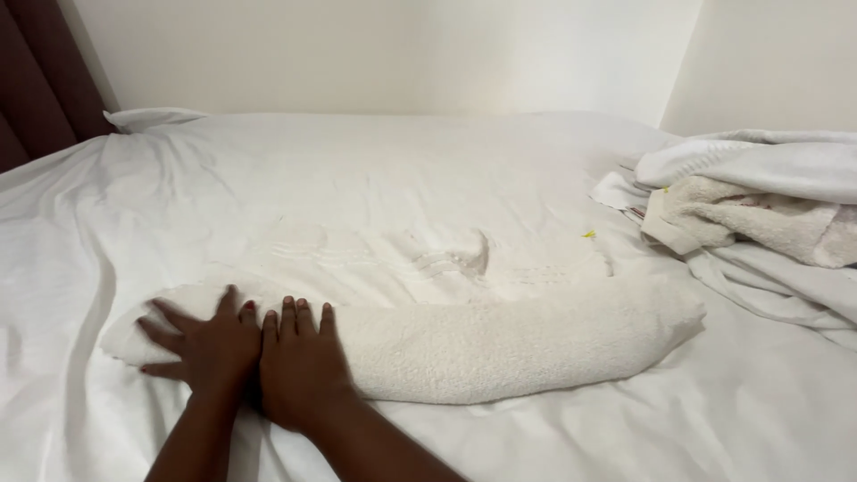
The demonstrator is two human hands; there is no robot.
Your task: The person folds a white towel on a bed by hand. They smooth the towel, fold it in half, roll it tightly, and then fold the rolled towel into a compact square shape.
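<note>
A: Since both palms lie flat, your left hand point(201, 344) and right hand point(302, 366) grip nothing; open fingers press the left end of the roll point(500, 348), probably to keep it tight.

B: Where's the roll?

A: Lower middle of the frame, across the sheet point(357, 187). Your hands touch side by side.

B: Anything crowding you?

A: A towel heap point(750, 214) at right, near the roll's far end; a pillow point(152, 118) upper left.

left hand point(203, 346): red-painted nails | right hand point(302, 361): same | forearms: bare, no sleeves
</note>
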